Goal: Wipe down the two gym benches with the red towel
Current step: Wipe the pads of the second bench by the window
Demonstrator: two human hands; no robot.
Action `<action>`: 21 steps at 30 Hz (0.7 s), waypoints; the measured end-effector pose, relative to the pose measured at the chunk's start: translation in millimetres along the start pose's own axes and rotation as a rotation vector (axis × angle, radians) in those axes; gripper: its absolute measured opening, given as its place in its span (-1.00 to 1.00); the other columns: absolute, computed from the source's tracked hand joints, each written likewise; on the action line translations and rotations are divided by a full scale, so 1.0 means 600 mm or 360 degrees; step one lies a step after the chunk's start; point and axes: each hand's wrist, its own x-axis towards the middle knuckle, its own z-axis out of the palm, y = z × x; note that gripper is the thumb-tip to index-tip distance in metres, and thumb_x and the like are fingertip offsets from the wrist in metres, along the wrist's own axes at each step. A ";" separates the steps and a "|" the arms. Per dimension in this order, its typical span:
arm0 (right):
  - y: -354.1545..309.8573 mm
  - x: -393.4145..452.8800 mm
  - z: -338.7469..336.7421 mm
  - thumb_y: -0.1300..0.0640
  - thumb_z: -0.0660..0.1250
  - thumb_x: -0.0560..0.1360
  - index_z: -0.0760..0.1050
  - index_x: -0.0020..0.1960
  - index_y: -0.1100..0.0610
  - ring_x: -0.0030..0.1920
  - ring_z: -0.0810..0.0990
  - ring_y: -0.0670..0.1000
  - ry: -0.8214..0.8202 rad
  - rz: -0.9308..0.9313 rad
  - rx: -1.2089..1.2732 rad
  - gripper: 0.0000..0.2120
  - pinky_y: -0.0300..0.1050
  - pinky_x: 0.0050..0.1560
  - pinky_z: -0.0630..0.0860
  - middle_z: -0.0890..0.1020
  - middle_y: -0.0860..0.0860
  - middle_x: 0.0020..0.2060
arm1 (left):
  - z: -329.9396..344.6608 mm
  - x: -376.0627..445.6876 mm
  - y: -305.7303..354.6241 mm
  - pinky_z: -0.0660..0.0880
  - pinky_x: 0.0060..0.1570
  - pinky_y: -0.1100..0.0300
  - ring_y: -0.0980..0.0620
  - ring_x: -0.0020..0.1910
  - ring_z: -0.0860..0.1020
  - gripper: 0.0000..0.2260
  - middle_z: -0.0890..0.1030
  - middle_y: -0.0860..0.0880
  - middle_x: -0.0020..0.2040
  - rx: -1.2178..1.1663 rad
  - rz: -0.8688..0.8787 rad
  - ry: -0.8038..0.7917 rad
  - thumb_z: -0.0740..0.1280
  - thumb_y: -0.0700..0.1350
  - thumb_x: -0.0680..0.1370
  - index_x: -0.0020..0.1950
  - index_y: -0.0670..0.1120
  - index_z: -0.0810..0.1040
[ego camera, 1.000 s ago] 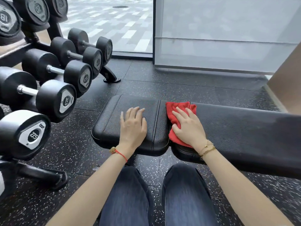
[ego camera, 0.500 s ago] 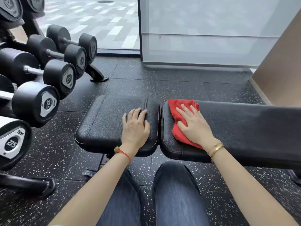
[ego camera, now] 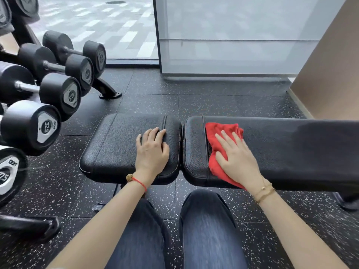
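Observation:
A black padded gym bench lies across the view in two parts: a short seat pad (ego camera: 116, 146) on the left and a long back pad (ego camera: 291, 150) on the right, with a narrow gap between them. The red towel (ego camera: 215, 136) is bunched on the left end of the long pad. My right hand (ego camera: 236, 158) presses flat on the towel, fingers spread. My left hand (ego camera: 152, 150) rests palm down on the right part of the seat pad, holding nothing. Only this one bench is in view.
A dumbbell rack (ego camera: 48, 94) with several black dumbbells stands close on the left, its foot (ego camera: 108, 92) reaching toward the bench. Behind the bench are a frosted glass panel (ego camera: 233, 45) and a beige wall (ego camera: 334, 74) at right. My knees (ego camera: 174, 230) are in front of the bench.
My right hand has slid the red towel to the right along the long pad, away from the gap. My left hand stays on the seat pad. The view has shifted rightward.

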 end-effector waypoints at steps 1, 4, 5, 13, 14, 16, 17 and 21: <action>0.017 0.009 -0.004 -0.05 0.18 0.58 0.19 0.55 -0.03 0.58 0.06 0.08 -0.0010 0.0084 -0.0020 -0.44 0.05 0.58 -0.06 0.18 -0.06 0.56 | 0.000 -0.001 0.001 0.12 0.49 -0.10 -0.04 0.46 0.31 -0.60 0.43 -0.01 0.45 -0.0007 -0.0002 -0.0009 0.20 -0.03 0.58 0.42 -0.01 0.44; 0.040 0.058 -0.015 -0.06 0.11 0.60 0.13 0.57 -0.01 0.58 0.01 0.12 -0.0060 0.0286 -0.0089 -0.43 0.09 0.57 -0.12 0.12 -0.03 0.58 | 0.000 -0.003 0.006 0.08 0.51 -0.11 -0.04 0.50 0.26 -0.58 0.38 -0.02 0.50 0.0012 -0.0010 -0.0062 0.17 -0.04 0.60 0.47 -0.02 0.39; 0.037 0.072 -0.016 -0.07 0.10 0.60 0.11 0.58 0.02 0.58 0.01 0.14 -0.0077 0.0305 -0.0113 -0.43 0.10 0.57 -0.13 0.11 0.00 0.58 | 0.000 -0.003 0.007 0.07 0.51 -0.11 -0.04 0.52 0.24 -0.57 0.36 -0.02 0.51 0.0023 -0.0011 -0.0080 0.16 -0.04 0.60 0.48 -0.02 0.37; 0.001 0.028 -0.003 -0.11 0.10 0.60 0.11 0.58 0.08 0.57 0.07 0.14 -0.0058 -0.0094 -0.0238 -0.39 0.06 0.56 -0.05 0.15 0.07 0.57 | 0.000 -0.004 0.093 0.15 0.47 -0.14 -0.08 0.48 0.28 -0.62 0.40 -0.08 0.45 -0.0252 0.0040 -0.0096 0.19 -0.08 0.59 0.41 -0.07 0.45; 0.013 0.015 -0.005 -0.13 0.12 0.59 0.14 0.57 0.01 0.57 0.07 0.12 -0.0044 -0.0104 -0.0186 -0.41 0.06 0.56 -0.02 0.17 0.00 0.57 | 0.005 -0.006 0.112 0.18 0.46 -0.12 -0.08 0.46 0.31 -0.62 0.42 -0.07 0.44 -0.0288 0.0100 -0.0084 0.20 -0.09 0.59 0.40 -0.07 0.46; 0.045 -0.002 -0.012 -0.17 0.17 0.56 0.18 0.54 -0.13 0.58 0.05 0.08 -0.0049 -0.0038 -0.0037 -0.43 0.09 0.56 0.03 0.18 -0.12 0.56 | 0.016 -0.009 0.142 0.19 0.45 -0.12 -0.07 0.44 0.33 -0.63 0.44 -0.05 0.42 -0.0329 0.0146 -0.0089 0.20 -0.08 0.59 0.40 -0.06 0.46; 0.061 -0.002 -0.015 -0.19 0.19 0.55 0.19 0.53 -0.18 0.58 0.03 0.06 -0.0064 0.0014 0.0017 -0.44 0.11 0.55 0.05 0.17 -0.16 0.55 | 0.023 -0.011 0.153 0.15 0.47 -0.15 -0.05 0.45 0.31 -0.63 0.43 -0.03 0.43 -0.0322 0.0141 -0.0106 0.20 -0.07 0.59 0.41 -0.04 0.45; 0.101 0.046 -0.022 -0.18 0.21 0.55 0.20 0.53 -0.17 0.59 -0.02 0.07 -0.0068 0.0193 0.0091 -0.44 0.17 0.55 -0.02 0.14 -0.15 0.56 | 0.044 -0.015 0.172 -0.01 0.51 -0.23 -0.04 0.48 0.26 -0.63 0.38 -0.03 0.44 -0.0247 0.0104 -0.0141 0.18 -0.02 0.58 0.40 0.01 0.43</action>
